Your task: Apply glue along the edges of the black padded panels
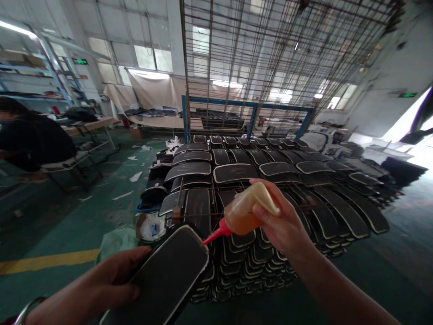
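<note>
My left hand (111, 282) grips a flat black panel with a pale rim (165, 280) from its left side, fingers closed under it. My right hand (280, 221) squeezes a soft bottle of amber glue (245, 210). Its red nozzle (214, 234) touches the panel's upper right edge. Both hands are held in front of me above the floor.
Rows and stacks of similar black panels (270, 180) lie on a low wire rack ahead. Tall wire racks in a blue frame (250, 108) stand behind. A person in black (30, 140) sits at the left by a table. Paper scraps litter the green floor.
</note>
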The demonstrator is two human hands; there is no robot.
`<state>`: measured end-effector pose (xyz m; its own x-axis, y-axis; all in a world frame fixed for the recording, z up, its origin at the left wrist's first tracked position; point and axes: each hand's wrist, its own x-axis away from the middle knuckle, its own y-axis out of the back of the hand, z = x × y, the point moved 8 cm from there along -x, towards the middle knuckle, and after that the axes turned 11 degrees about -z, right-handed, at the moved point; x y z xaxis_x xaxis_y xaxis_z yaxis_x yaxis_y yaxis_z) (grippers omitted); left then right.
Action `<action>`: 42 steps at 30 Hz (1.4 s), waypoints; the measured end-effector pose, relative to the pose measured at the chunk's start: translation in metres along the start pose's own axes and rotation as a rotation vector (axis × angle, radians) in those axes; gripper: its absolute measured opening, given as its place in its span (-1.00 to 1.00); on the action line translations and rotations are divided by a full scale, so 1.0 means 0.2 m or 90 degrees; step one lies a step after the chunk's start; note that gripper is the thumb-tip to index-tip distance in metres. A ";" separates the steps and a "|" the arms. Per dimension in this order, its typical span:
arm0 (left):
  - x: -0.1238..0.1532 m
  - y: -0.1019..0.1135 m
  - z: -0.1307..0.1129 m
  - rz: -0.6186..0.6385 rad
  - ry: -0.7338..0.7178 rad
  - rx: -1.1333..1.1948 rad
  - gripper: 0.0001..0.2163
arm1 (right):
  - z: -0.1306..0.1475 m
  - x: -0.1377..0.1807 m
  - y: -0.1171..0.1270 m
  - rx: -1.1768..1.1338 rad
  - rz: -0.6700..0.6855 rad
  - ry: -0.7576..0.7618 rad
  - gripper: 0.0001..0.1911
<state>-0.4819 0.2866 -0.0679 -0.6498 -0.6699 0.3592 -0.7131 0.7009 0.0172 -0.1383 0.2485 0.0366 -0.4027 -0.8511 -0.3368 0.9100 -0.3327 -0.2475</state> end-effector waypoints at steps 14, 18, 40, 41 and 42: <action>-0.02 -0.01 -0.01 -0.056 0.029 0.117 -0.58 | -0.18 0.04 0.09 -0.149 -0.183 -0.118 -0.54; -0.01 -0.10 -0.05 -0.042 0.055 0.203 -0.61 | -0.22 0.07 0.10 -0.185 -0.243 -0.146 -0.56; 0.00 -0.17 -0.16 -0.084 0.087 0.341 -0.66 | -0.27 0.28 0.04 -0.118 -0.225 -0.173 -0.49; 0.00 -0.17 -0.17 -0.095 0.084 0.343 -0.66 | -0.27 0.30 0.04 -0.115 -0.216 -0.175 -0.48; 0.00 -0.17 -0.18 -0.107 0.083 0.344 -0.66 | -0.28 0.31 0.03 -0.110 -0.207 -0.177 -0.48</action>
<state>-0.4479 0.2722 -0.0359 -0.5032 -0.7014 0.5049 -0.8587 0.3402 -0.3832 -0.1628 0.2160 -0.0359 -0.6017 -0.7979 0.0347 0.7010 -0.5485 -0.4558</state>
